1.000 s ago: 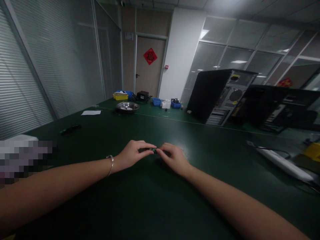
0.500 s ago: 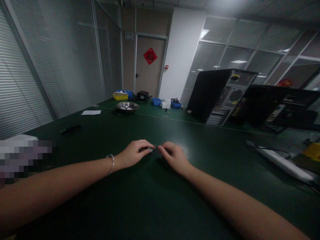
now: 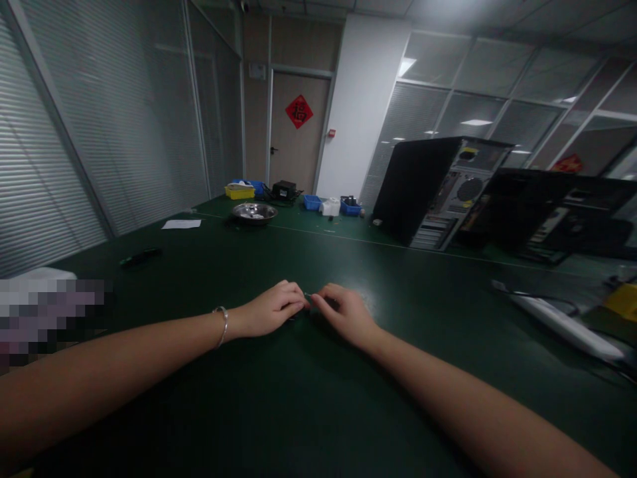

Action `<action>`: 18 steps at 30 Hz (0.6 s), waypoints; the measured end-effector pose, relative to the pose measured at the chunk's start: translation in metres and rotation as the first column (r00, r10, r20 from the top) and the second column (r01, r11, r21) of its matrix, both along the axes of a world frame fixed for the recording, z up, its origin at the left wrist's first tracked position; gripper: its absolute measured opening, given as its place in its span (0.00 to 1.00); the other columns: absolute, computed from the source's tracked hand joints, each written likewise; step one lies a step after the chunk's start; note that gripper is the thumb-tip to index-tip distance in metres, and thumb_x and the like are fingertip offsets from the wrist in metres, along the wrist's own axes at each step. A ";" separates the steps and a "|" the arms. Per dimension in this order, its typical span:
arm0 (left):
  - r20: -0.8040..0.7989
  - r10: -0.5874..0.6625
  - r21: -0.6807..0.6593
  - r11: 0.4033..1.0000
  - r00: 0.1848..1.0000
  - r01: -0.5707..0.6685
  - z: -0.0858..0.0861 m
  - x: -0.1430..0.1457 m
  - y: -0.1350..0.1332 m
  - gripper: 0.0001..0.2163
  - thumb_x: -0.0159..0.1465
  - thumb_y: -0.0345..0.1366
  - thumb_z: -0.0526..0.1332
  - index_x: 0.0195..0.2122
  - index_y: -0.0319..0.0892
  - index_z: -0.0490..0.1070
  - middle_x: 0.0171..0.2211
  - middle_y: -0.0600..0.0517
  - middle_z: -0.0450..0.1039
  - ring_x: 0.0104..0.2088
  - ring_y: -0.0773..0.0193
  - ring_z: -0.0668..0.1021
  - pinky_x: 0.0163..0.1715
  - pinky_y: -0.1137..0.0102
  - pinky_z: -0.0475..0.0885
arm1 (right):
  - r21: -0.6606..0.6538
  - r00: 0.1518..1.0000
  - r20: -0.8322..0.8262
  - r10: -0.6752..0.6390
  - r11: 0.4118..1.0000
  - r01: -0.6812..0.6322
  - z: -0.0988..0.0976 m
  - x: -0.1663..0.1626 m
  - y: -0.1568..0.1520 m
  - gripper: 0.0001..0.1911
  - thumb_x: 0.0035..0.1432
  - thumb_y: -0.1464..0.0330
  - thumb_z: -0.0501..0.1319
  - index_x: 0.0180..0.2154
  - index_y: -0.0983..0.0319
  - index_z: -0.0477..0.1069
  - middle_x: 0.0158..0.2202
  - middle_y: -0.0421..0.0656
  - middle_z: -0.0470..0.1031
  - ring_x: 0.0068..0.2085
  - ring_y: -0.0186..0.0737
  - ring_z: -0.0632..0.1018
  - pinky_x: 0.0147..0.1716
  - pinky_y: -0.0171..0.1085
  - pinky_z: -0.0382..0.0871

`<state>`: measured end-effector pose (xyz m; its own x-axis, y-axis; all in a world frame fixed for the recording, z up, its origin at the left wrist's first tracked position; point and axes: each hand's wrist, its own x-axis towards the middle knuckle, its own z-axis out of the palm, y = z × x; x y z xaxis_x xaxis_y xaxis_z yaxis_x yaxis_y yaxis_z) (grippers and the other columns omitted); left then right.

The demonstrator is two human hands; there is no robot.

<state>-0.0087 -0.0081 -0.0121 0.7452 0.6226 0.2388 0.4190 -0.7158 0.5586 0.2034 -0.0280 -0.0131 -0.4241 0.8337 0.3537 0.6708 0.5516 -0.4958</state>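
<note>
Just above the dark green table (image 3: 259,392), my two hands come close together near the middle of the view. My left hand (image 3: 276,309) has thumb and fingers pinched together; a small dark bit shows under it, too little to name. My right hand (image 3: 346,311) is closed with thumb against forefinger, on a tiny thin light piece (image 3: 308,295) that sticks out toward the left fingertips. Both pinches hide most of what lies between them. A bracelet sits on the left wrist.
Behind stand a metal bowl (image 3: 253,212), blue bins (image 3: 351,207) and a yellow bin (image 3: 239,192). A black computer tower (image 3: 438,192) is at right, and a white power strip (image 3: 567,325) nearer. White paper (image 3: 182,224) and a dark item (image 3: 141,257) lie left.
My left hand has turned and its fingers have closed further, covering the small greenish piece that showed at its fingertips. My right hand has stayed almost in place.
</note>
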 end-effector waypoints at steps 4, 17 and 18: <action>0.021 0.005 -0.001 1.000 1.000 -0.005 -0.001 0.001 0.000 0.13 0.68 0.36 0.49 0.42 0.43 0.73 0.41 0.49 0.69 0.44 0.59 0.70 0.46 0.65 0.64 | -0.022 1.000 0.027 0.011 1.000 -0.010 0.002 0.000 -0.001 0.14 0.64 0.62 0.53 0.34 0.60 0.74 0.32 0.41 0.73 0.33 0.35 0.72 0.33 0.33 0.63; -0.153 0.036 -0.084 0.995 0.988 -0.049 0.013 -0.014 0.007 0.20 0.55 0.50 0.64 0.42 0.42 0.71 0.36 0.51 0.66 0.34 0.61 0.70 0.30 0.71 0.65 | 0.036 0.959 0.238 0.154 0.985 -0.167 -0.001 0.002 -0.006 0.15 0.59 0.61 0.60 0.48 0.57 0.71 0.39 0.43 0.72 0.40 0.40 0.73 0.37 0.36 0.66; -0.169 0.026 -0.087 0.995 0.985 -0.041 0.014 -0.014 0.007 0.21 0.54 0.51 0.65 0.42 0.42 0.71 0.36 0.51 0.66 0.34 0.61 0.70 0.30 0.71 0.65 | 0.040 0.958 0.246 0.146 0.986 -0.160 -0.002 0.001 -0.006 0.16 0.59 0.61 0.60 0.48 0.57 0.71 0.39 0.43 0.72 0.40 0.40 0.73 0.37 0.36 0.66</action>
